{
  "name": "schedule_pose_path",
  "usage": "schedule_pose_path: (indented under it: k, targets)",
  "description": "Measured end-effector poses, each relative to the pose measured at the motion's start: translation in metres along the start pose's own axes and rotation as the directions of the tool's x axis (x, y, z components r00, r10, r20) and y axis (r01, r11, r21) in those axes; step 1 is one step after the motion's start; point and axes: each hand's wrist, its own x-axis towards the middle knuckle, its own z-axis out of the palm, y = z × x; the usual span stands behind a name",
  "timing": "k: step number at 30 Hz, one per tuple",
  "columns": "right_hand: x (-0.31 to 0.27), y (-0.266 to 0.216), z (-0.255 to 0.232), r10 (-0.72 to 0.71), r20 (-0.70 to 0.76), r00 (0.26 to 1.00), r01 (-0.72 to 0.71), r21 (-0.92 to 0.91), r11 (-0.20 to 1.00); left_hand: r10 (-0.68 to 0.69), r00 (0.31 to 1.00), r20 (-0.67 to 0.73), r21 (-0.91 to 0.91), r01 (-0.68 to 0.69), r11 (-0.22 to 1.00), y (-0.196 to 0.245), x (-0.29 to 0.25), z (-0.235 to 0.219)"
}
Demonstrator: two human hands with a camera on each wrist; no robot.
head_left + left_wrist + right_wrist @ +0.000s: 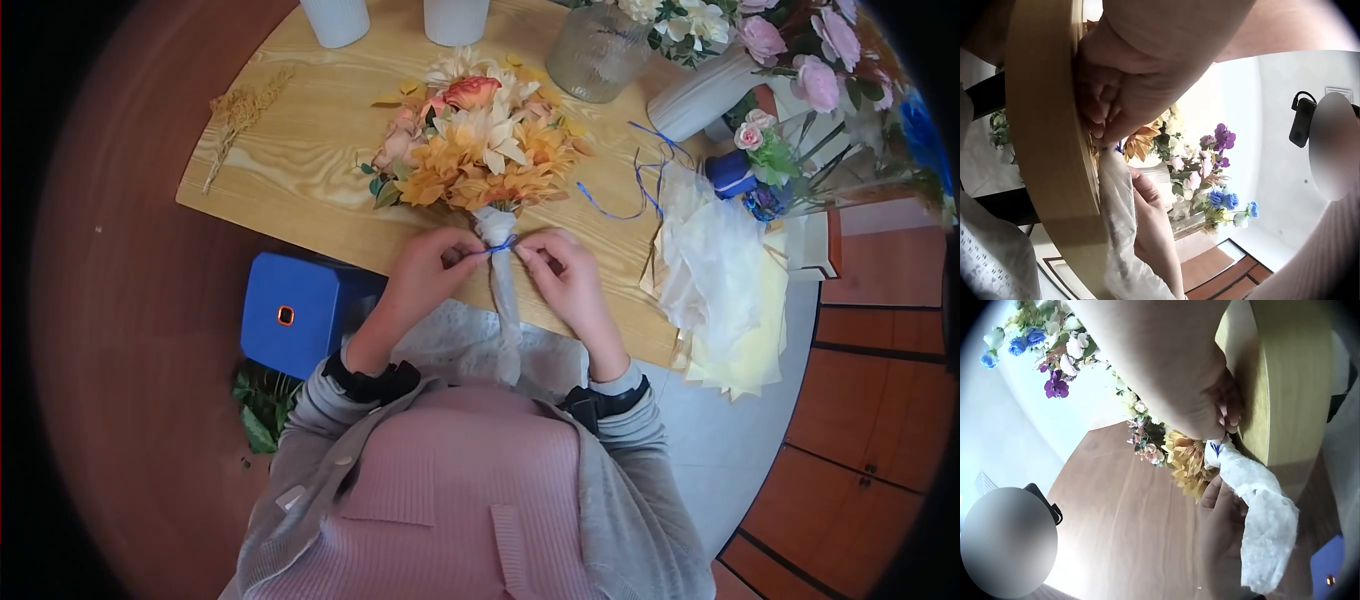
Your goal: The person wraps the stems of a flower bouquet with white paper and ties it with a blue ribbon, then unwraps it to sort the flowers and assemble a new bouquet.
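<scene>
A bouquet (480, 150) of orange, cream and coral artificial flowers lies on the table, its wrapped stems toward the person. White tissue wrap (507, 300) covers the stems and trails past the table's near edge. Around its neck runs a thin blue ribbon (500, 245), tied in a small knot or bow. My left hand (432, 268) pinches the ribbon between thumb and forefinger on the left side. Opposite it, my right hand (562, 278) pinches the ribbon's right side. In the right wrist view, the blue ribbon (1215, 448) shows against the white wrap (1266, 519).
On the right of the wooden table (310, 150) lie wrapping sheets (710, 260), loose blue ribbon (640, 190) and a blue ribbon roll (730, 175). Vases stand behind, including a glass vase (598, 55). Dried stems (240, 110) lie at left. A blue box (300, 310) stands below the edge.
</scene>
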Motion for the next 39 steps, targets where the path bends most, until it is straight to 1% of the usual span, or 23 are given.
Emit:
schedule_pose_path:
  k: [2,4,5,7,8,10,16,20,22,24,25,26,28,29,30,31,32,34,35,36,37,38,39]
  targets:
    - [-0.001,0.001,0.0,0.013,-0.023,1.0,-0.013,0.003,1.0,-0.034,0.999,0.01,0.024,0.033,0.999,-0.001,0.0,-0.002]
    - [0.0,0.004,0.001,0.015,-0.02,1.0,-0.015,-0.002,1.0,-0.018,1.0,0.02,-0.057,0.019,0.998,0.0,0.0,-0.002]
    - [0.001,0.006,0.001,0.016,-0.018,1.0,-0.016,-0.009,1.0,-0.021,1.0,0.021,-0.058,0.022,0.998,0.001,0.002,0.0]
    - [0.001,0.007,0.004,0.013,-0.023,1.0,-0.013,-0.006,1.0,0.022,0.999,-0.029,-0.099,-0.025,0.995,0.002,0.002,0.001]
    - [0.001,0.007,0.005,0.008,-0.029,1.0,-0.008,-0.004,1.0,0.019,0.999,-0.031,-0.1,-0.022,0.995,0.0,0.002,0.002]
    - [0.0,0.004,0.006,0.026,-0.032,0.999,-0.026,-0.009,1.0,0.005,1.0,-0.024,0.002,-0.005,1.0,-0.002,0.003,0.002]
    - [-0.002,0.006,0.004,0.052,-0.048,0.997,-0.054,-0.021,0.998,-0.019,1.0,0.014,-0.051,0.02,0.999,-0.005,0.003,-0.001]
    - [-0.003,0.007,0.006,0.068,-0.052,0.996,-0.07,-0.029,0.997,-0.018,0.999,0.049,-0.046,0.02,0.999,-0.009,0.004,-0.004]
    - [-0.003,0.008,0.007,0.072,-0.054,0.996,-0.073,-0.022,0.997,0.053,0.997,0.06,-0.072,-0.048,0.996,-0.007,0.004,-0.004]
    - [-0.004,0.009,0.007,0.081,-0.056,0.995,-0.082,-0.015,0.996,0.056,0.997,0.048,-0.07,-0.052,0.996,-0.002,0.002,-0.003]
    - [-0.002,0.008,0.007,0.053,-0.06,0.997,-0.056,-0.043,0.998,0.062,0.997,0.035,-0.069,-0.059,0.996,-0.002,0.001,-0.002]
    - [-0.001,0.008,0.005,0.027,-0.061,0.998,-0.032,-0.069,0.997,0.054,0.998,0.037,-0.069,-0.052,0.996,-0.008,0.002,0.001]
    - [-0.003,0.007,0.007,0.04,-0.062,0.997,-0.044,-0.066,0.997,0.092,0.996,-0.015,-0.104,-0.093,0.99,-0.022,0.001,0.004]
    - [-0.003,0.007,0.008,0.044,-0.065,0.997,-0.048,-0.065,0.997,0.086,0.996,-0.011,-0.103,-0.087,0.991,-0.024,0.0,0.004]
    - [-0.003,0.008,0.009,0.05,-0.065,0.997,-0.054,-0.061,0.997,0.047,0.999,-0.017,-0.179,-0.05,0.983,-0.025,-0.003,0.003]
    - [-0.004,0.01,0.009,0.012,-0.127,0.992,-0.026,-0.107,0.994,0.008,1.0,-0.02,-0.252,-0.013,0.968,-0.024,-0.005,0.0]
    - [-0.004,0.012,0.01,-0.026,-0.186,0.982,-0.003,-0.155,0.988,0.001,1.0,-0.016,-0.25,-0.005,0.968,-0.025,-0.006,-0.004]
    - [-0.004,0.018,0.011,-0.006,-0.213,0.977,-0.026,-0.145,0.989,0.049,0.998,-0.031,-0.472,-0.057,0.88,-0.03,-0.008,-0.017]
    - [-0.004,0.022,0.012,0.023,-0.271,0.962,-0.066,-0.153,0.986,0.045,0.999,-0.026,-0.47,-0.052,0.881,-0.035,-0.007,-0.021]
    - [-0.006,0.024,0.013,0.051,-0.327,0.944,-0.109,-0.16,0.981,0.122,0.99,-0.066,-0.551,-0.138,0.823,-0.042,-0.007,-0.023]
    - [-0.007,0.022,0.013,0.033,-0.306,0.951,-0.075,-0.125,0.989,0.192,0.975,-0.112,-0.623,-0.22,0.751,-0.045,-0.009,-0.024]
    - [-0.007,0.022,0.014,0.042,-0.311,0.95,-0.084,-0.12,0.989,0.188,0.977,-0.103,-0.622,-0.21,0.754,-0.046,-0.012,-0.024]
    - [-0.008,0.023,0.013,0.011,-0.316,0.949,-0.062,-0.152,0.986,0.155,0.982,-0.109,-0.61,-0.19,0.769,-0.046,-0.014,-0.022]
